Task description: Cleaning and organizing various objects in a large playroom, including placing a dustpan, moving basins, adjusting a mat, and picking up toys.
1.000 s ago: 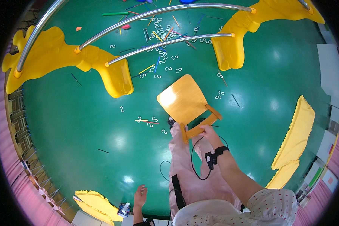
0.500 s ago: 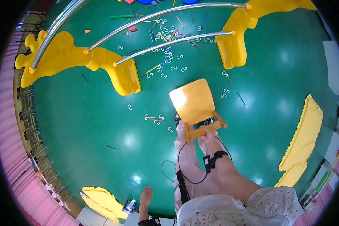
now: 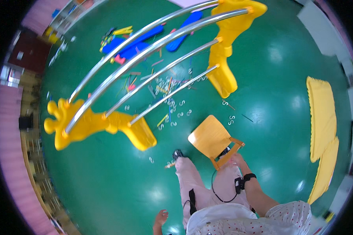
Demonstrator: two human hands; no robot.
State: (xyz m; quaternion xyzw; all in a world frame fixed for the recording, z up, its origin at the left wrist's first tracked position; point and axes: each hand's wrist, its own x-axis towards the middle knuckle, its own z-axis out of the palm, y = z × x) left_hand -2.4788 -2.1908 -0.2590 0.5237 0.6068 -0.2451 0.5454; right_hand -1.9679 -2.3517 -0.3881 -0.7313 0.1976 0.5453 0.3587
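A small wooden chair (image 3: 210, 135) hangs or stands in front of my legs, its pale seat facing up. My right hand (image 3: 234, 159) is closed round the chair's back rail, and the fingers are partly hidden. Low in the view, to the left of my legs, my left hand (image 3: 161, 216) hangs with its fingers loosely curled in and nothing seen in it. A dark band with a small device (image 3: 243, 182) and a cable is strapped to my right wrist.
Ahead stands a yellow play frame (image 3: 137, 135) with curved metal bars (image 3: 161, 74). White S-shaped pieces (image 3: 172, 105) and coloured sticks (image 3: 162, 120) litter the green floor beneath and before it. Blue boards (image 3: 184, 31) lie beyond. Yellow padded pieces (image 3: 323, 117) lie at right.
The view has swung, so the play frame appears larger and lower. My feet are further apart. The chair, still in my right hand, has turned and shifted right and lower in the picture.
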